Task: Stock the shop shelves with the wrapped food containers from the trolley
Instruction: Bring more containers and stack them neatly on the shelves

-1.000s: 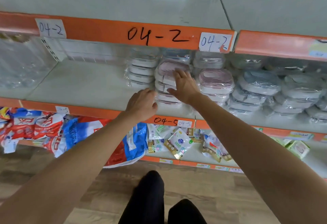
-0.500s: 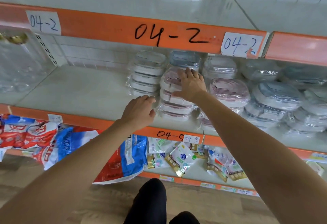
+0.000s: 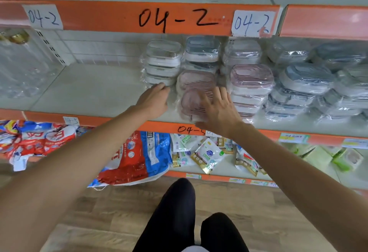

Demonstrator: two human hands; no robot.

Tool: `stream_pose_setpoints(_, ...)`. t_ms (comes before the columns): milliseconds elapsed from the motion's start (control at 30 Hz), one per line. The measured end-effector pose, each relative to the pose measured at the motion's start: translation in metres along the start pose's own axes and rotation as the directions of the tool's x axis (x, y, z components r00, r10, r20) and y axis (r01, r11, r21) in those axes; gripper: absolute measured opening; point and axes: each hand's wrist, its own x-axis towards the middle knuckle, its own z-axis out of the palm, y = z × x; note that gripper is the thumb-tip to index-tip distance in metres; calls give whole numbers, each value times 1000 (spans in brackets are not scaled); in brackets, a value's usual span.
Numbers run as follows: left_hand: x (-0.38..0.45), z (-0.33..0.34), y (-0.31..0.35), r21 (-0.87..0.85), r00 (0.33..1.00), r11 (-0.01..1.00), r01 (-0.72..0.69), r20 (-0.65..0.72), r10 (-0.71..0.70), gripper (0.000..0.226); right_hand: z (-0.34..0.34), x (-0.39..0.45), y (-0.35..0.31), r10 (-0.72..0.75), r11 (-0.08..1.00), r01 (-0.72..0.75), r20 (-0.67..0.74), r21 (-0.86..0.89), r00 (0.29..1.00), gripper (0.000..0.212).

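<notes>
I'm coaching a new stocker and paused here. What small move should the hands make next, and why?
Probably press the front pink container back and level with the right hand. It looks tilted, near the shelf edge, while the left hand rests open by the white stack.

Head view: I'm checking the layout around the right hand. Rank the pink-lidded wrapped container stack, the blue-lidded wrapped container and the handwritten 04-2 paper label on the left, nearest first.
From the right hand:
1. Pink-lidded wrapped container stack, right under its fingers.
2. Blue-lidded wrapped container, behind, at the shelf's back.
3. Handwritten 04-2 paper label, far upper left.
</notes>
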Motion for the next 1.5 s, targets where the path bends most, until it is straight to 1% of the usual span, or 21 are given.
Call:
stream_pose_setpoints(67,8,-1,12,-9,999,999,-52,14,52,42,2,-16,4,16,1000,-16,-4,5,1000,85)
stream_pose_setpoints(133,17,-1,28,-44,996,995,-87,20,88,47,4,-27,10,47,999,-47,21,8,999,85)
stream_pose_setpoints(233,35,5,47,-46,988,989,-143,50,145,55,6,-37,24,78,997,-78,22,18,997,90)
stream_pose_setpoints(300,50,11,53,0,982,986,-168,84,168,67,10,-42,32,95,995,-96,31,24,995,92)
stream_pose_setpoints(400,68,14,58,80,979,985,-151,150,138,85,19,-50,40,129,990,-130,13,51,991,95)
stream_pose_setpoints(467,77,10,60,110,973,980,-168,180,147,94,28,-55,45,158,985,-158,0,74,987,97)
stream_pose_setpoints(533,85,4,59,123,961,974,-189,227,157,103,33,-59,48,178,980,-178,16,88,984,95)
stream_pose_setpoints(600,92,0,57,167,939,963,-211,309,152,113,35,-60,49,199,974,-202,45,99,979,91)
stream_pose_setpoints(633,94,1,56,201,931,954,-223,333,147,117,35,-60,49,204,973,-209,52,100,978,91)
stream_pose_setpoints(667,94,4,57,235,933,944,-232,330,147,118,36,-61,49,209,971,-214,57,102,976,91)
stream_pose_setpoints(767,89,11,60,329,959,908,-261,198,204,112,39,-63,47,206,971,-213,69,112,976,90)
stream_pose_setpoints(833,82,11,62,347,960,895,-279,132,248,109,39,-64,47,200,971,-210,90,117,976,87)
stream_pose_setpoints(867,77,10,62,338,960,899,-278,121,251,110,39,-64,47,203,969,-215,109,119,973,87)
stream_pose_setpoints(1000,52,10,61,287,969,927,-240,127,211,113,32,-68,44,195,970,-217,178,112,964,88)
stream_pose_setpoints(1200,3,-6,52,205,972,956,-208,149,179,109,5,-77,28,154,976,-190,276,107,949,90)
stream_pose_setpoints(1267,-16,-19,53,174,976,968,-178,157,151,109,-7,-85,23,149,973,-190,280,129,949,90)
stream_pose_setpoints(1367,-45,-41,57,149,973,978,-145,203,114,105,-33,-96,16,113,982,-151,284,116,952,89)
stream_pose_setpoints(1433,-62,-53,58,125,967,980,-154,224,124,106,-51,-103,15,80,989,-109,258,102,963,87)
stream_pose_setpoints(1500,-76,-66,57,121,965,976,-182,212,154,107,-69,-107,17,61,991,-84,214,101,975,85)
